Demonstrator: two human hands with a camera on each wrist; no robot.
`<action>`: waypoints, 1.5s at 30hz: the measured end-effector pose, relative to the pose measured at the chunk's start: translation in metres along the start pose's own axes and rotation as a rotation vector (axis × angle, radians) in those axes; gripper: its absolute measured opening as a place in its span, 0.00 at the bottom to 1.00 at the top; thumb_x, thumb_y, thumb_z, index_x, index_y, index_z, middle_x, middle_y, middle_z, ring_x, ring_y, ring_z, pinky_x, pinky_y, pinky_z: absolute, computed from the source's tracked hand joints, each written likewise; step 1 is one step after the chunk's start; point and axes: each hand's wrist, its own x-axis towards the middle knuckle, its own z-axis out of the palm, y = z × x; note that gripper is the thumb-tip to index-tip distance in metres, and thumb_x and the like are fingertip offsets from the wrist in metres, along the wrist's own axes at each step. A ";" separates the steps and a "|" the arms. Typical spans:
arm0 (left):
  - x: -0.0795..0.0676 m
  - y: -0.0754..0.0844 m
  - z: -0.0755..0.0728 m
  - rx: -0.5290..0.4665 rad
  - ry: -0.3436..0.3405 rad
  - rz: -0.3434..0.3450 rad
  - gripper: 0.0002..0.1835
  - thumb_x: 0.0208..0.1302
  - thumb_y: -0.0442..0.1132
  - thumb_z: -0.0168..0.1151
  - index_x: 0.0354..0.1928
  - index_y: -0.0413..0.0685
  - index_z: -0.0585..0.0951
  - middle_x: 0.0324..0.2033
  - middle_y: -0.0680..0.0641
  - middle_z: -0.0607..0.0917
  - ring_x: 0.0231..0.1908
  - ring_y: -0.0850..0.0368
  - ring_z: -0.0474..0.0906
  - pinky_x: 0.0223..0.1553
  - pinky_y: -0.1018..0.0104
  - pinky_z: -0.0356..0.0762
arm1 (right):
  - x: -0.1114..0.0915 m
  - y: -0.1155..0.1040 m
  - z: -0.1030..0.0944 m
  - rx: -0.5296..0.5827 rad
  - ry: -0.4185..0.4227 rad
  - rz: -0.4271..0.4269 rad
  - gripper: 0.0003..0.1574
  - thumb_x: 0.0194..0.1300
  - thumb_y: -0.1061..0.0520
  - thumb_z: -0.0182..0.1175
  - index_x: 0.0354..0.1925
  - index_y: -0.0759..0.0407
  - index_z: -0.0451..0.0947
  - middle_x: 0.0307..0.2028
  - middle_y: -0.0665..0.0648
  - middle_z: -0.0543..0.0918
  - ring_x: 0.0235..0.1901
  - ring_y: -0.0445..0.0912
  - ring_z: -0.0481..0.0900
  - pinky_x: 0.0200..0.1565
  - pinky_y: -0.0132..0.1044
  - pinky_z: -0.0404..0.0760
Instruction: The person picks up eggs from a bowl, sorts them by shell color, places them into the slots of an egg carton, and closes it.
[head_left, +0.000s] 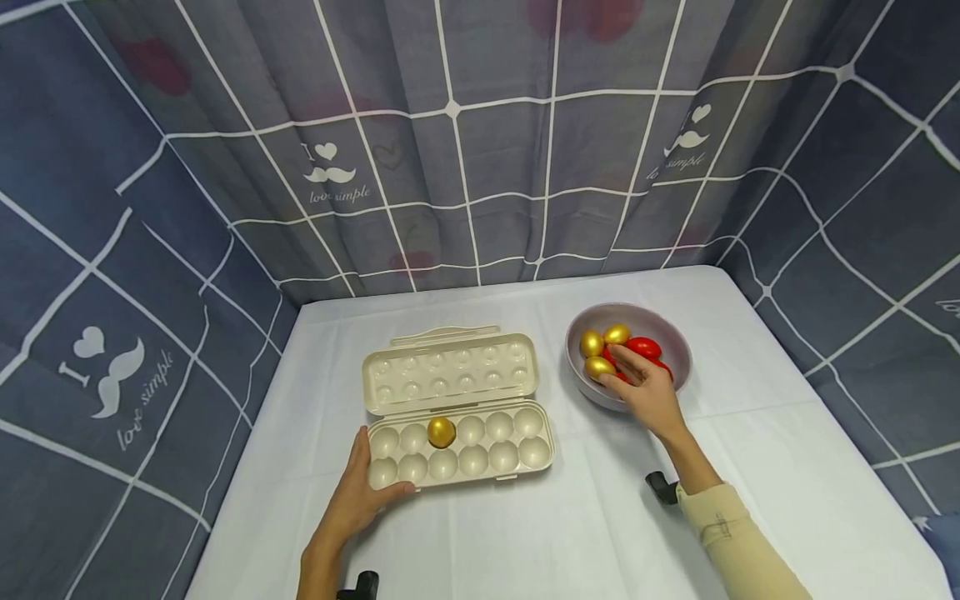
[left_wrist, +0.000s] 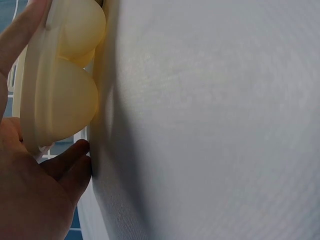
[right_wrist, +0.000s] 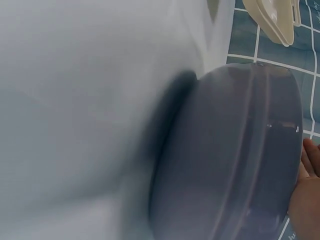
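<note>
A cream plastic egg carton (head_left: pixel 459 483) lies on the table with its lid (head_left: pixel 450 375) folded back. One gold egg (head_left: pixel 441 432) sits in the carton's back row, third cup from the left. My left hand (head_left: pixel 367 492) grips the carton's left front corner, thumb along the front edge and fingers at the side; in the left wrist view the carton's cups (left_wrist: pixel 75 97) show side-on. My right hand (head_left: pixel 641 387) reaches over the mauve bowl (head_left: pixel 681 358), thumb and fingers apart beside a gold egg (head_left: pixel 598 367). Red eggs (head_left: pixel 643 347) lie in the bowl too, some behind the hand.
A white cloth (head_left: pixel 510 533) covers the table. Dark grid-patterned curtains (head_left: pixel 495 167) hang at the back and both sides. Black straps' ends (head_left: pixel 662 487) show at the wrists. In the right wrist view the bowl's outer wall (right_wrist: pixel 215 150) fills much of the picture.
</note>
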 end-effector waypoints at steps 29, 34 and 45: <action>0.000 -0.002 0.001 0.019 0.000 -0.013 0.71 0.47 0.56 0.78 0.77 0.36 0.36 0.76 0.33 0.39 0.74 0.36 0.35 0.70 0.39 0.41 | 0.042 0.011 0.009 -0.245 -0.209 0.247 0.36 0.62 0.66 0.66 0.63 0.81 0.66 0.58 0.76 0.74 0.59 0.65 0.74 0.58 0.52 0.75; 0.000 -0.003 0.001 0.012 0.004 -0.015 0.71 0.47 0.56 0.79 0.77 0.36 0.36 0.76 0.33 0.39 0.74 0.36 0.35 0.70 0.38 0.41 | 0.046 0.015 0.013 -0.272 -0.251 0.259 0.34 0.61 0.68 0.64 0.62 0.81 0.66 0.58 0.76 0.75 0.59 0.66 0.73 0.58 0.52 0.74; 0.000 -0.003 0.002 0.014 0.008 -0.010 0.72 0.46 0.57 0.79 0.77 0.37 0.36 0.76 0.33 0.39 0.74 0.35 0.36 0.70 0.39 0.41 | 0.051 0.021 0.014 -0.306 -0.326 0.275 0.32 0.60 0.71 0.61 0.62 0.81 0.67 0.59 0.75 0.74 0.59 0.65 0.72 0.61 0.55 0.71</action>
